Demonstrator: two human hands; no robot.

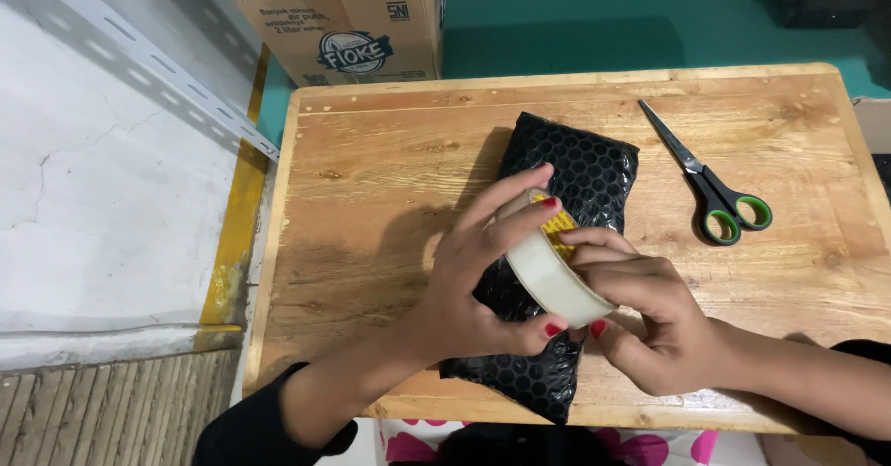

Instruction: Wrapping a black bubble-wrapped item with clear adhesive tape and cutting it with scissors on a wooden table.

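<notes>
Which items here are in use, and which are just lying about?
In use: clear roll of packing tape, held by left hand and right hand; black bubble-wrapped parcel beneath it.

Lying about: green-handled scissors, brown cardboard box, both untouched.

Left hand (473,285) and right hand (650,322) close together, fingers curled in a shared grip, forearms converging.

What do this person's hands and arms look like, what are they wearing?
Both hands are bare, no gloves or rings visible. The left hand and right hand have red-painted nails. Dark, apparently black sleeves are pushed back, leaving the forearms uncovered.
</notes>
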